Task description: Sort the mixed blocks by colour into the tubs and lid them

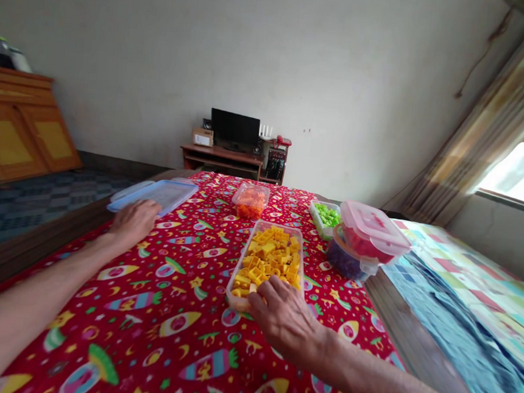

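Observation:
My right hand [284,316] grips the near end of a clear open box of yellow bricks [271,257] on the red patterned cloth [173,311]. Its fingers curl round the box's rim. My left hand [134,221] reaches far to the left and rests, fingers bent, on the near edge of a blue-rimmed lid [161,195] lying flat on the cloth.
Behind the yellow box stand an open box of orange bricks [250,200] and one of green bricks [326,217]. At the right, a pink-lidded box of red bricks [370,234] is stacked on a box of dark bricks [346,261]. A bed with a checked cover [474,288] lies to the right.

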A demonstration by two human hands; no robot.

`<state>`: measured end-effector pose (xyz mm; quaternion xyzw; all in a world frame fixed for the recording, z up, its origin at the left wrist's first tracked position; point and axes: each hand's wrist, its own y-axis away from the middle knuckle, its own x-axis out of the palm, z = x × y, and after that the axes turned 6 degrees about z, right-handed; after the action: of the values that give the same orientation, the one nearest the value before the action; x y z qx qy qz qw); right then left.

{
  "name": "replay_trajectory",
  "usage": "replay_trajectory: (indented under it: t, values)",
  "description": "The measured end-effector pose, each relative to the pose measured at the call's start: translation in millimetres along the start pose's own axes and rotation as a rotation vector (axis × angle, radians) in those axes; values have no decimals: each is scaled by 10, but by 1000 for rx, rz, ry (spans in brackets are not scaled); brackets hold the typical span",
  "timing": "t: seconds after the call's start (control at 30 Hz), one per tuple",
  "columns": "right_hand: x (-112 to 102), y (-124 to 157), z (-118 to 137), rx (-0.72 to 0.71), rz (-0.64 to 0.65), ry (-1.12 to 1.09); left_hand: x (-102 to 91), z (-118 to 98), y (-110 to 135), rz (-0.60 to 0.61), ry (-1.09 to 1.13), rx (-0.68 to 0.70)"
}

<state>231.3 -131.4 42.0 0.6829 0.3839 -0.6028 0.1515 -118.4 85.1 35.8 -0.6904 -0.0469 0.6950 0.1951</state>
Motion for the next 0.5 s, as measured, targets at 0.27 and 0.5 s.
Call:
replay_trajectory:
  t: [0.27,0.5]
  values:
    - [-57,-8,-43,75,-62,-29,-198,-175,114,0,-219,147]
    - [-209,-33,-199,133,-142,-60,-631,-25,74,-266,-79,-121]
